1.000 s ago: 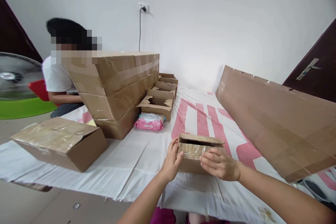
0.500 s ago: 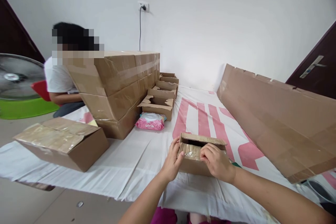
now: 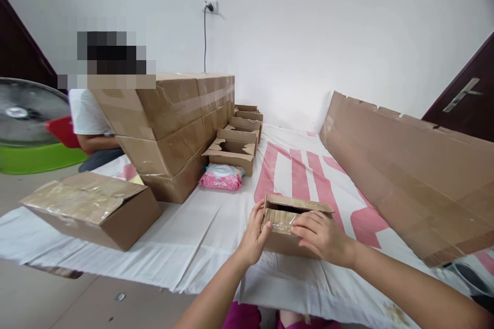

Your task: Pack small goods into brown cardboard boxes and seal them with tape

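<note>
In front of me on the cloth-covered table sits a small cardboard box (image 3: 283, 244), with a dark gap along its top. A taped flap (image 3: 278, 220) folds down over its near side, and another flap (image 3: 297, 203) stands along the far edge. My left hand (image 3: 255, 231) grips the box's left end, thumb on the near side and fingers round the corner. My right hand (image 3: 322, 236) lies across the right part of the taped flap, its fingers stretched out and the thumb lower against the front. It covers the box's right end.
A pink wipes pack (image 3: 221, 177) lies before a row of open cardboard boxes (image 3: 231, 163). Stacked taped boxes (image 3: 173, 146) rise on the left, beside a single box (image 3: 127, 221). A large cardboard sheet (image 3: 405, 180) leans at right. A person (image 3: 90, 118) sits behind the stack.
My right hand's fingers have straightened from a curled pinch on the taped flap and now lie across it. My left hand and the box stay in place.
</note>
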`<state>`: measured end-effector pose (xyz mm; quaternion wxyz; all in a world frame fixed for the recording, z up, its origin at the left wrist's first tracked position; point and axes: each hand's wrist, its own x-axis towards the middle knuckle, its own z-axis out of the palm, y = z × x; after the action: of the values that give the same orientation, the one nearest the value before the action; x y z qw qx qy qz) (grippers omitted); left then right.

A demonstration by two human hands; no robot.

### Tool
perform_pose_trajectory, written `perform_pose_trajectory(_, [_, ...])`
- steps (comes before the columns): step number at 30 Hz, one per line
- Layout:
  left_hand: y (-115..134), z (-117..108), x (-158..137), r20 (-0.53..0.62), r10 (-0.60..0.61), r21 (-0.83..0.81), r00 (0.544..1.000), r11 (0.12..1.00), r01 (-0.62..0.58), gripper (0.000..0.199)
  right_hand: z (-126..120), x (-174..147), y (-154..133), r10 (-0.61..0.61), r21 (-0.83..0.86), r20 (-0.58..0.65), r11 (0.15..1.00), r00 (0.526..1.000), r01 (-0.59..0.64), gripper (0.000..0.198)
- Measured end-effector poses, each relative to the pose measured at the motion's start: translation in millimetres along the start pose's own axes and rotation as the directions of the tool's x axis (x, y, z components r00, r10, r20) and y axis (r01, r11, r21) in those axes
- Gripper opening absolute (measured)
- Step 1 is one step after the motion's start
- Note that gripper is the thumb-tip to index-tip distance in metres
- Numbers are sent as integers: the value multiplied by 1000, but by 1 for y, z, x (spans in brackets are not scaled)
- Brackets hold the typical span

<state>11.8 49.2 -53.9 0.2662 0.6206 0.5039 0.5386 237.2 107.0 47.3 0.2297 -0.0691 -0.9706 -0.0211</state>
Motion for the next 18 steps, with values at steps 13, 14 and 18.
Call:
perform_pose_trajectory(13, [1, 0, -1, -4, -25, -24, 1000, 999, 25, 47, 15, 11, 2, 470, 116, -123, 881, 874, -458, 17])
perform_pose_trajectory(14, [1, 0, -1, -3, -30, -27, 1000, 999, 30, 48, 13, 12, 3, 498, 127, -130, 866, 857, -484, 17])
perform_pose_trajectory(18, [2, -1, -2, -7, -26, -31, 1000, 999, 26, 50, 6, 11, 0, 540, 189, -102, 835, 835, -517, 15])
